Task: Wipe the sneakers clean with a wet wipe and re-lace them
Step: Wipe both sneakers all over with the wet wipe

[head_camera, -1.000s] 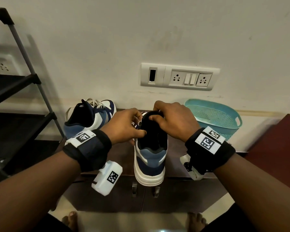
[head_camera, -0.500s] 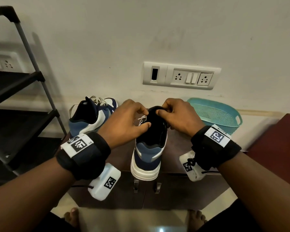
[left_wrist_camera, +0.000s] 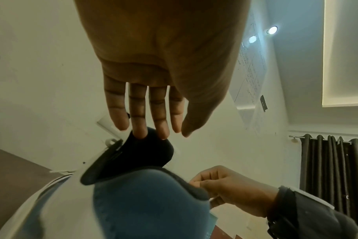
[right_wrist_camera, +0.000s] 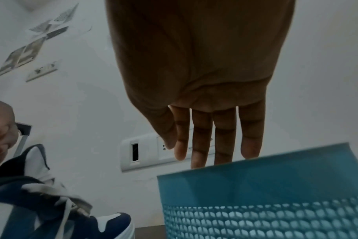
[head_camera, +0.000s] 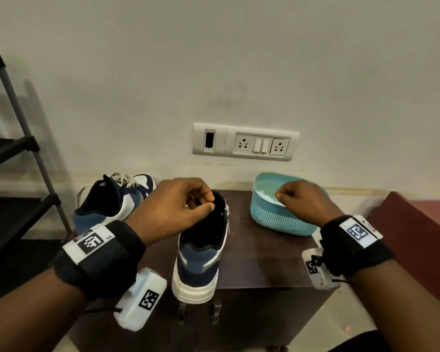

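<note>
On the dark cabinet (head_camera: 264, 255), my left hand (head_camera: 173, 209) pinches the sneaker (head_camera: 201, 252) tongue; right hand (head_camera: 302, 199) (loosely curled, apparently empty) nears the basket (head_camera: 277, 219). I'd keep that tongue taut.

Bare cabinet top (head_camera: 264, 252) between sneaker (head_camera: 201, 260) and basket (head_camera: 280, 217), wall (head_camera: 239, 72) close behind

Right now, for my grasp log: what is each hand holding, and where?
Left hand pinches the near sneaker at its black tongue's top edge. Right hand, above the teal basket, holds nothing visible.
</note>
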Available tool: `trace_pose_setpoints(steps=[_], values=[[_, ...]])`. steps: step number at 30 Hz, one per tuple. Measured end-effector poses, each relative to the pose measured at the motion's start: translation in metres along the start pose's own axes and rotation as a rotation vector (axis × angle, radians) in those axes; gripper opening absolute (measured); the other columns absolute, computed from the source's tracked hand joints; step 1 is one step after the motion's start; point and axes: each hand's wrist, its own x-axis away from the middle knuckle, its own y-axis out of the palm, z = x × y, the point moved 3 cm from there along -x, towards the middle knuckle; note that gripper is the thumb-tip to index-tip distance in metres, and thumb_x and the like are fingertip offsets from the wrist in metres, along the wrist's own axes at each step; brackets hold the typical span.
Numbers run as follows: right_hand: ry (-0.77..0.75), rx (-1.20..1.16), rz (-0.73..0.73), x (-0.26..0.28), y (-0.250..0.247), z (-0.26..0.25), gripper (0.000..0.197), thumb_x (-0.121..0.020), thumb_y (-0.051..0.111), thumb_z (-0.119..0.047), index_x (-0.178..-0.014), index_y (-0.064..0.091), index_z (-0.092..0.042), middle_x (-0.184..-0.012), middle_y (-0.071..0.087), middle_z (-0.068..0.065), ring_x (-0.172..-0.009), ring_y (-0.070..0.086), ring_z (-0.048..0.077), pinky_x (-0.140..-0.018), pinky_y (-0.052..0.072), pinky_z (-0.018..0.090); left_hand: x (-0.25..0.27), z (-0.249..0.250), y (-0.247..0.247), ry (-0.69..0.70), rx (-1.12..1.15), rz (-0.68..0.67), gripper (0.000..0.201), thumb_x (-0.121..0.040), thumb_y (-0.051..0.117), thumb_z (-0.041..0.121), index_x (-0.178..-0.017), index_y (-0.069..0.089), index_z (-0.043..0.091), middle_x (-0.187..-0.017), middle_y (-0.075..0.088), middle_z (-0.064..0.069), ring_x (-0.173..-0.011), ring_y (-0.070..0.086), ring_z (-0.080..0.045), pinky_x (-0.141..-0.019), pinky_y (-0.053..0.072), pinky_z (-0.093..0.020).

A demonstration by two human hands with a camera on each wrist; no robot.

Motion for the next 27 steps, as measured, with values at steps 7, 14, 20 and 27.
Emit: trace_pose_setpoints(steps=[7, 14, 20, 27], values=[[0.04, -0.094, -0.077, -0.028, -0.023, 0.009, 0.017, -0.096, 0.064, -0.021, -0.087, 0.075, -0.012, -0.081, 0.077, 0.0, -0.072, 0.075, 0.019, -0.073, 0.058, 0.028, -0.025, 0.007, 0.003, 0.014, -0.031, 0.035, 0.002, -0.088, 0.071, 0.036, -0.087, 0.07, 0.034, -0.086, 0.071, 0.024, -0.079, 0.066, -0.002, -0.071, 0.053, -0.022], [0.108, 0.144, -0.436, -0.077, -0.001, -0.014, 0.028, -0.094, 0.072, -0.024, -0.114, 0.073, -0.005, -0.104, 0.072, 0.009, -0.086, 0.068, 0.023, -0.04, 0.044, 0.013, -0.03, 0.005, 0.005, 0.004, -0.084, 0.051, 0.004, -0.087, 0.07, 0.036, -0.083, 0.069, 0.036, -0.081, 0.069, 0.025, -0.075, 0.065, -0.001, -0.072, 0.055, -0.03], [0.129, 0.188, -0.542, -0.093, 0.018, -0.023, 0.044, -0.096, 0.069, -0.012, -0.137, 0.058, -0.003, -0.121, 0.068, 0.013, -0.099, 0.068, 0.027, -0.047, 0.047, 0.016, -0.026, 0.008, 0.005, 0.005, -0.102, 0.023, 0.006, -0.089, 0.069, 0.037, -0.083, 0.069, 0.036, -0.081, 0.069, 0.024, -0.078, 0.063, 0.001, -0.066, 0.047, -0.017], [0.145, 0.176, -0.519, -0.091, 0.02, -0.022, 0.002, -0.093, 0.068, -0.003, -0.094, 0.068, -0.004, -0.078, 0.066, 0.007, -0.07, 0.065, 0.019, -0.036, 0.041, 0.012, -0.019, 0.01, 0.0, 0.002, -0.061, -0.02, 0.006, -0.089, 0.07, 0.034, -0.083, 0.071, 0.035, -0.079, 0.071, 0.02, -0.075, 0.065, 0.001, -0.063, 0.046, -0.011]])
